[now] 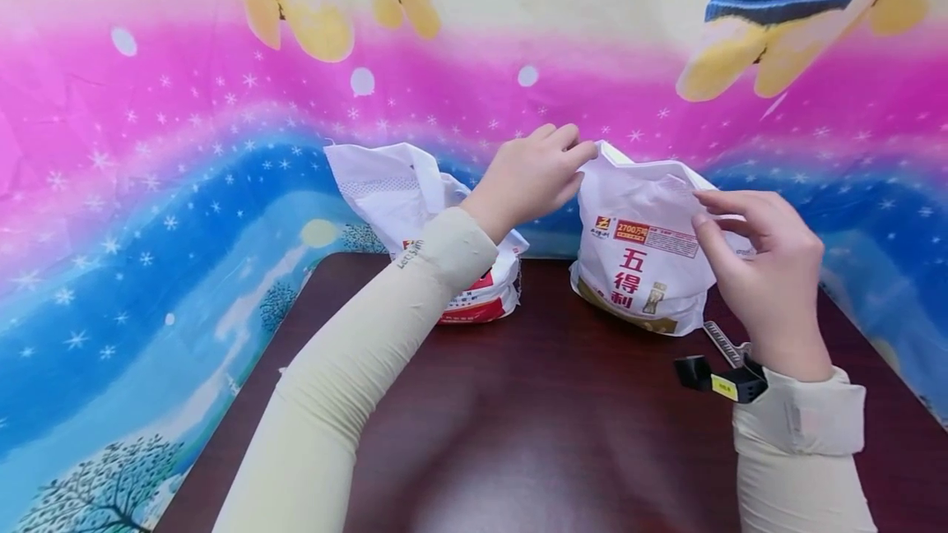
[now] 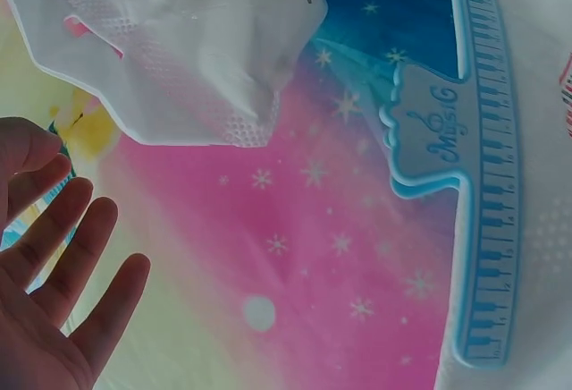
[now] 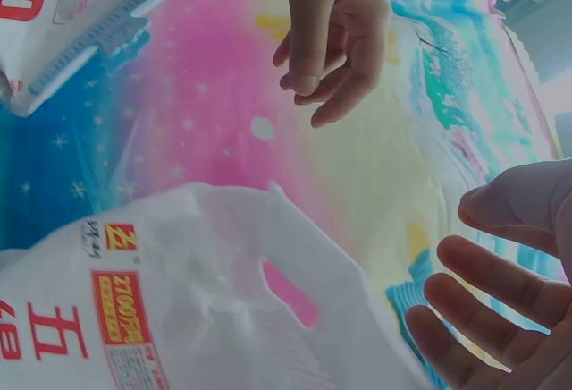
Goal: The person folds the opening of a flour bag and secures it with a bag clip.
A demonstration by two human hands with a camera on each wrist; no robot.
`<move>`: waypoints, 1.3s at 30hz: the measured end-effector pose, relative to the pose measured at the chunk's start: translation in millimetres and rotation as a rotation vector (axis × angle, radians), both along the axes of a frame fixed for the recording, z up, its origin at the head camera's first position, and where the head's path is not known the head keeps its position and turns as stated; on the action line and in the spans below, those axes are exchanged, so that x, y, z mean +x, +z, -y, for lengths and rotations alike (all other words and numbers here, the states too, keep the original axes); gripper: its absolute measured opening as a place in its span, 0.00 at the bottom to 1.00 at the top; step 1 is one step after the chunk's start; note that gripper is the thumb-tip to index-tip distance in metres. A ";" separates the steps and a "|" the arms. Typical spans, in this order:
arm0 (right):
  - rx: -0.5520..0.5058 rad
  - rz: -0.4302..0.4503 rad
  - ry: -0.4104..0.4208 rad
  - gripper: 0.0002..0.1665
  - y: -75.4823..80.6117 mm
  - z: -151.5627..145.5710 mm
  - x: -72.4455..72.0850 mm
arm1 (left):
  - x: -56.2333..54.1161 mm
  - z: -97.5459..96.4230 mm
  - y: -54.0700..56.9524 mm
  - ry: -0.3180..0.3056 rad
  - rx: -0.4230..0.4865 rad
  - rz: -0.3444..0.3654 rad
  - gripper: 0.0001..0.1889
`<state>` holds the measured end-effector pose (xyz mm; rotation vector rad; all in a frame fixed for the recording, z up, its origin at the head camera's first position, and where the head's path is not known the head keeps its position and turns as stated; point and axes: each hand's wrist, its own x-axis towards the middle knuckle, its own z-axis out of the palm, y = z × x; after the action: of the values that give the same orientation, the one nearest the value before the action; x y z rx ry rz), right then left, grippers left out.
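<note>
A white flour bag (image 1: 644,245) with red characters stands at the right; its top gapes. My left hand (image 1: 533,175) is at its upper left corner, and the left wrist view shows the fingers spread apart from the bag. On the right side, my right hand (image 1: 770,270) hovers by the bag's top edge, thumb and fingers parted in the right wrist view. A second white flour bag (image 1: 485,294), partly behind my left forearm, stands at the left. A light-blue clip (image 2: 492,184) with piano keys and "Music" lettering grips that bag.
Another piano-key clip (image 1: 724,342) lies on the dark wooden table (image 1: 518,434), partly behind the right wrist. A black wrist device (image 1: 722,381) with a yellow label sits on that wrist. Behind the table hangs a colourful printed cloth (image 1: 148,146).
</note>
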<state>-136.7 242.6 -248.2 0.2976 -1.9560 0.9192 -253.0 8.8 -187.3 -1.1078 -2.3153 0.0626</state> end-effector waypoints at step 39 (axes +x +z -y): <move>0.162 0.562 -0.149 0.34 6.8 -81.5 5.6 | -9.5 -47.0 7.3 -0.025 0.012 0.071 0.22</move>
<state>-131.1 324.1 -241.4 -0.0259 -2.5355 0.8023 -262.5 55.8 -180.0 -1.1499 -2.3605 0.0003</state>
